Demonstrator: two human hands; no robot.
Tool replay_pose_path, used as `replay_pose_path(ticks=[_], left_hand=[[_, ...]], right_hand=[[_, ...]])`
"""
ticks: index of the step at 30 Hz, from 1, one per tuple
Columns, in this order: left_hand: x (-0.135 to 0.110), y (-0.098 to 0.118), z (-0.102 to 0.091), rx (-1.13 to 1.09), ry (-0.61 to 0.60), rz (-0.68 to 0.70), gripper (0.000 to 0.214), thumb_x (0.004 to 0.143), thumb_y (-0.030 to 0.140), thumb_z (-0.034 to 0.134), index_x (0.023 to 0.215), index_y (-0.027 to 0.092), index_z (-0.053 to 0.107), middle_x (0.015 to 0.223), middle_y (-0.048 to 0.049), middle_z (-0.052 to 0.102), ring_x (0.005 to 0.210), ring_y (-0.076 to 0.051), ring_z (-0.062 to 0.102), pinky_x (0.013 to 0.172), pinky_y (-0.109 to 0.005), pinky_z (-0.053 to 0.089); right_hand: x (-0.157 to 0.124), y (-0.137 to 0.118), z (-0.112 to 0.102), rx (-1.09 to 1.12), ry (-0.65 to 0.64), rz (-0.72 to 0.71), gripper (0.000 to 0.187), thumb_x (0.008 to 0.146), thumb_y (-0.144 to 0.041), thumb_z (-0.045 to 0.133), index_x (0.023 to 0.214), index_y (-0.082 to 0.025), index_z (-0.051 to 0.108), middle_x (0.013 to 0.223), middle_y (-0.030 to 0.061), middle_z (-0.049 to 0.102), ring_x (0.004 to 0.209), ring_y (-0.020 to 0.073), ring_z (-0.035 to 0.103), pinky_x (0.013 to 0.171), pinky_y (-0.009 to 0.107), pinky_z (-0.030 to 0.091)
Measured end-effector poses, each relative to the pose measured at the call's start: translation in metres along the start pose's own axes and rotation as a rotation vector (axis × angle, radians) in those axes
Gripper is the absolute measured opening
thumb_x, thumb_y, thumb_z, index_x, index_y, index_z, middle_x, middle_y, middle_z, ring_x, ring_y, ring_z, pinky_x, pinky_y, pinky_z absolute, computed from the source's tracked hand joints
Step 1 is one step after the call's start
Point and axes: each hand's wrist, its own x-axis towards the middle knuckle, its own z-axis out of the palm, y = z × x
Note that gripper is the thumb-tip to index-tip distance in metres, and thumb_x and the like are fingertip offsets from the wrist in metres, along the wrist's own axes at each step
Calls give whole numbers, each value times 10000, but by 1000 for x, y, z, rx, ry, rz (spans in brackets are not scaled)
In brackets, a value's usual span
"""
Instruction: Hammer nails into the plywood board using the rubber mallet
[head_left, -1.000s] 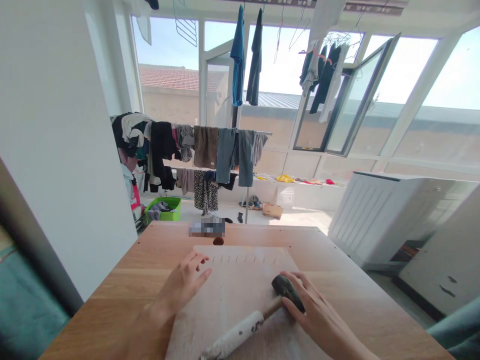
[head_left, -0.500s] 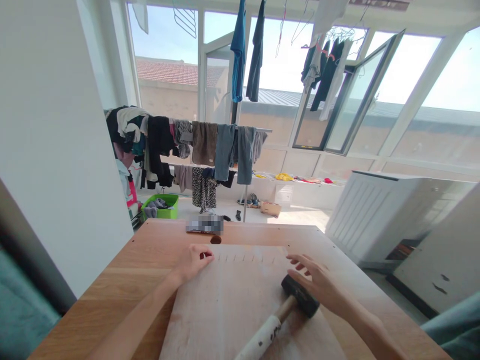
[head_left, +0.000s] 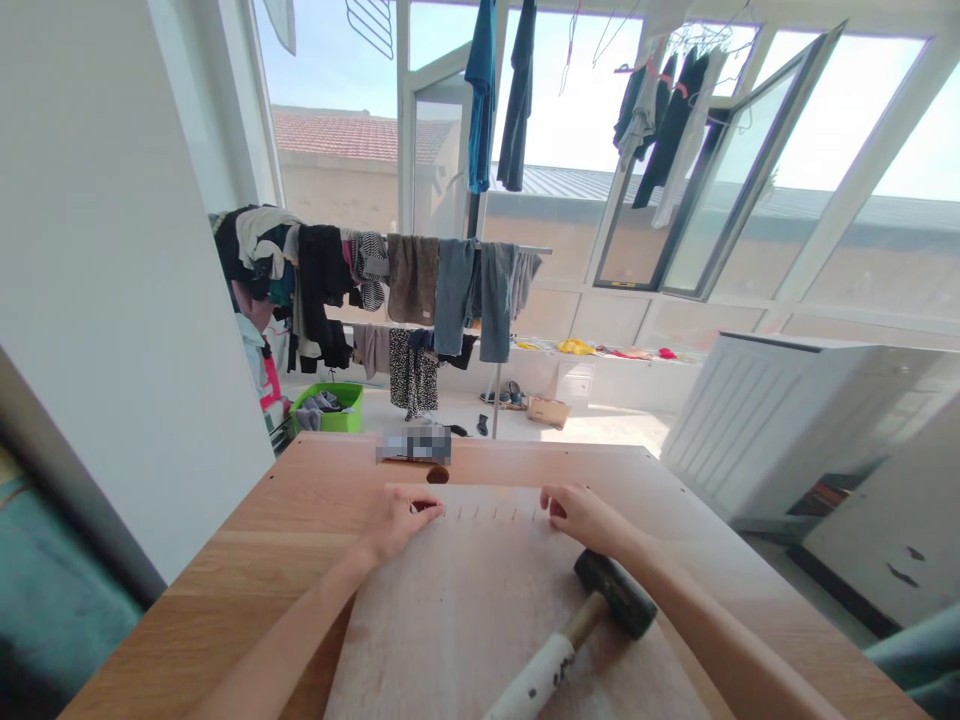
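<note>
A pale wooden board (head_left: 442, 620) lies in front of me with a row of several thin nails (head_left: 495, 513) standing in it near its far edge. At the left end of the row, the thumb and forefinger of my left hand (head_left: 401, 520) are pinched at the outermost nail. My right hand (head_left: 589, 518) is closed at the right end, its curled fingertips covering the last nail there. Below my right wrist lies a hammer (head_left: 615, 592) with a dark head and a white-wrapped handle, resting on the board and touched by neither hand.
The board rests on a wooden table (head_left: 247, 560). Beyond its far edge are a round brown knob-like piece (head_left: 438, 476) and a blurred-out item (head_left: 414, 445). Past the table stand a laundry rack (head_left: 420, 290), a green basket (head_left: 345, 405) and a white cabinet (head_left: 720, 420).
My right hand has moved left and away from the hammer head to the right end of the nail row, its fingers closing. My left hand has shifted slightly right to the leftmost nail.
</note>
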Motion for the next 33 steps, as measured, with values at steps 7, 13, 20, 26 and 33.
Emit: replay_pose_path(ticks=[7, 13, 20, 26, 33], left_hand=[[1, 10, 2, -5, -17, 14, 259, 796, 390, 639, 832, 189, 799, 860, -32, 791, 757, -184, 671, 712, -262, 473], [4, 14, 5, -8, -33, 35, 233, 785, 362, 641, 809, 193, 800, 829, -24, 786, 741, -175, 666, 715, -251, 472], [6, 15, 9, -55, 31, -11, 277, 793, 399, 631, 832, 182, 798, 831, -33, 790, 757, -188, 683, 699, -258, 487], [10, 15, 17, -70, -4, 27, 245, 792, 364, 641, 808, 180, 801, 814, -30, 787, 743, -179, 669, 685, -247, 471], [11, 20, 26, -34, -23, 86, 210, 805, 307, 634, 774, 169, 789, 788, -40, 769, 730, -174, 652, 702, -247, 442]], right_hand=[[3, -3, -8, -15, -39, -17, 312, 666, 1, 519, 883, -173, 659, 740, 16, 697, 683, 142, 610, 606, 213, 383], [7, -22, -8, -32, -43, -34, 327, 721, -24, 525, 961, -182, 680, 767, 20, 702, 687, 138, 600, 627, 215, 384], [13, -27, -4, -70, -87, -20, 192, 744, -57, 582, 766, -200, 710, 800, 28, 707, 747, 145, 613, 695, 221, 406], [16, -32, -8, -65, -80, -34, 193, 749, -61, 574, 771, -191, 716, 779, 29, 699, 723, 142, 597, 681, 220, 406], [22, -49, -5, -51, -59, -41, 174, 756, -65, 587, 803, -177, 712, 790, 33, 703, 721, 141, 584, 660, 217, 392]])
